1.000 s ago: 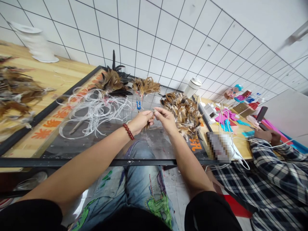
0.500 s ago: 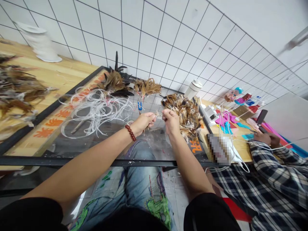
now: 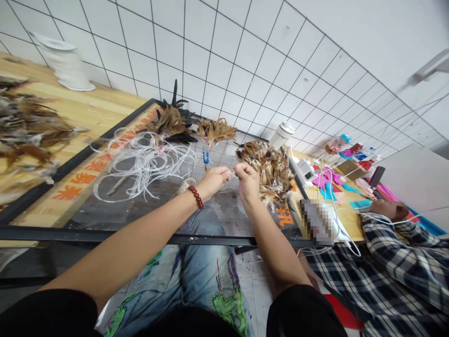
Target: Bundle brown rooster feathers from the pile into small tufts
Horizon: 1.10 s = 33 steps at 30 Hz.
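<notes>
My left hand (image 3: 215,180), with a red bead bracelet (image 3: 196,197) at the wrist, is closed in a pinch above the glass tabletop (image 3: 168,213). Its fingertips hold a small pale feather (image 3: 233,172), mostly hidden by the fingers. My right hand (image 3: 248,180) pinches too, almost touching the left; what it grips is too small to make out. Right of it lies a heap of brown feathers (image 3: 268,171). Tangled white plastic strips (image 3: 140,161) lie to the left. Beyond my hands are blue thread snips (image 3: 206,156) and a brown feather bunch (image 3: 216,130).
A bunch with black feathers (image 3: 171,121) stands near the tiled wall. More feathers (image 3: 31,126) cover the left table, by a white spool (image 3: 68,63). A white bottle (image 3: 281,135), cables and coloured pieces (image 3: 328,178) are at right. A co-worker's plaid sleeve (image 3: 382,238) is beside me.
My hands have drawn closer, their fingertips now nearly meeting. The pale feathery wisp between them shows less than before. The whole view has shifted slightly.
</notes>
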Each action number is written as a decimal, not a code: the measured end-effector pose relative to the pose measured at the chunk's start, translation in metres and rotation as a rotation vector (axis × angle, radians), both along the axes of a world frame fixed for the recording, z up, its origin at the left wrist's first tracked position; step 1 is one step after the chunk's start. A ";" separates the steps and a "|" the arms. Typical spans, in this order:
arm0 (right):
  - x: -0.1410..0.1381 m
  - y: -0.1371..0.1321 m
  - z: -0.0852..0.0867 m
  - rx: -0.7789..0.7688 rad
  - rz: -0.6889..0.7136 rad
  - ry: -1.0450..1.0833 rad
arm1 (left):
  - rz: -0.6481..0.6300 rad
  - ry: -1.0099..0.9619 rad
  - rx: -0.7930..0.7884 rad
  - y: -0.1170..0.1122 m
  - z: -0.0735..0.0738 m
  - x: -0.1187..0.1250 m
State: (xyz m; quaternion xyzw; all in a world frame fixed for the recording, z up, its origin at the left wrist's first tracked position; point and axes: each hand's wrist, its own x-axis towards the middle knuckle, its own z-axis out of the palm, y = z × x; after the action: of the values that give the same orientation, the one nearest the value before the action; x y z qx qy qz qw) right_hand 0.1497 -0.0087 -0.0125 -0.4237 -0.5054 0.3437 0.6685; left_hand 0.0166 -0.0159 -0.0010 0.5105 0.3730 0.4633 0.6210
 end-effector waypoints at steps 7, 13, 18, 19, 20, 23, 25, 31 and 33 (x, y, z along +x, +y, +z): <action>0.045 -0.021 0.026 -0.008 -0.054 -0.243 | -0.206 -0.368 -0.288 0.008 0.003 -0.014; 0.078 -0.136 0.045 -0.384 0.493 -0.953 | -0.266 -0.500 -0.351 0.011 0.001 -0.017; 0.088 -0.196 0.059 -0.908 0.903 -1.108 | -0.164 -0.450 -0.274 0.009 -0.005 -0.008; 0.085 -0.194 0.063 -0.847 0.845 -1.057 | -0.160 -0.427 -0.241 0.008 -0.006 -0.006; 0.081 -0.187 0.066 -0.749 0.752 -0.992 | -0.164 -0.404 -0.210 0.007 -0.006 -0.004; 0.060 -0.142 0.065 -0.437 0.298 -0.795 | -0.200 -0.352 -0.138 0.003 -0.008 -0.001; 0.041 -0.103 0.057 -0.325 0.099 -0.576 | -0.221 -0.322 -0.098 0.001 -0.008 0.000; 0.000 -0.024 0.030 -0.323 0.088 -0.054 | -0.211 -0.277 -0.019 0.000 -0.007 0.001; 0.006 -0.017 0.031 -0.279 0.067 0.082 | -0.186 -0.265 -0.022 0.001 -0.007 0.002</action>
State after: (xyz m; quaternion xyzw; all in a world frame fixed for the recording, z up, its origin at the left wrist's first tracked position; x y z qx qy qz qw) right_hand 0.1556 -0.0255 0.0188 -0.4811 -0.4387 0.4497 0.6114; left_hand 0.0186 -0.0152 -0.0082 0.4704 0.2441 0.4629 0.7106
